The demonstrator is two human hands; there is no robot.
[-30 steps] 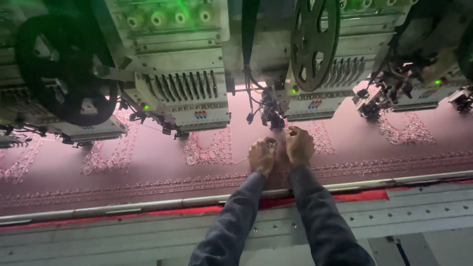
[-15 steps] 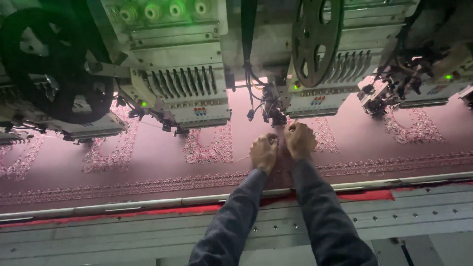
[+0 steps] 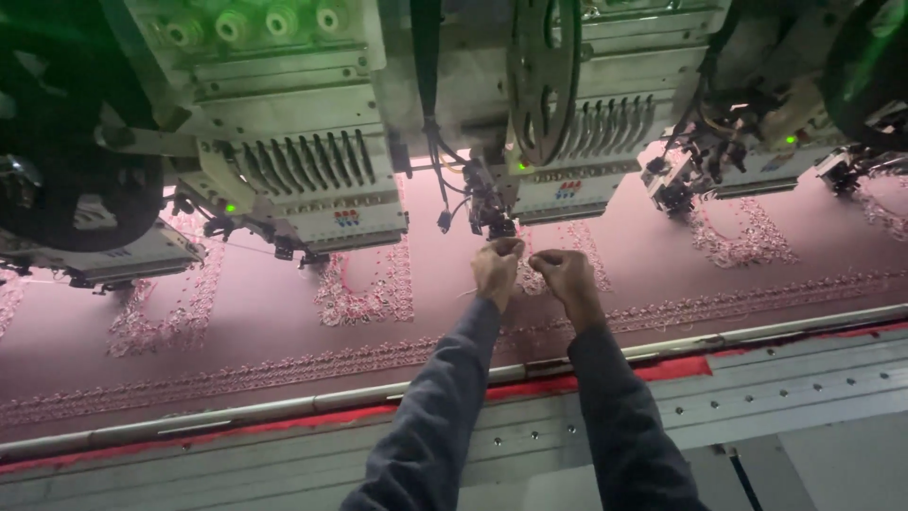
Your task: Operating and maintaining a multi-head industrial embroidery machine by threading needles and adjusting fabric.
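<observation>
Dark reel [image 3: 66, 180], at 9 o'clock: large black wheel on the machine's far-left end, dimly lit green.

Left embroidery head [image 3: 303, 180], at 11 o'clock: pale housing, a row of dark needle bars, one green lamp; hangs above the cloth.

Pink fabric [image 3: 236, 312], across the middle: stretched flat under the heads, bearing U-shaped stitched motifs and a stitched border band running along the near edge.

Left hand [image 3: 497, 270], centre: dark sleeve, fingers pinched narrow at a fine pale thread [image 3: 470, 292] just below the needle area; whether the thread is truly gripped cannot be told.

Centre embroidery head [image 3: 567, 142], at 12 o'clock: spoked wheel in front, needle assembly directly above both hands.

Right hand [image 3: 565, 276], just beside the left: fingers curled narrow, resting near the fabric; what it holds cannot be told.

Right embroidery head [image 3: 747, 151], at 2 o'clock: tangle of wires, a green lamp.

Metal rail [image 3: 757, 397], at 5 o'clock: grey frame with a red strip, under both forearms.
</observation>
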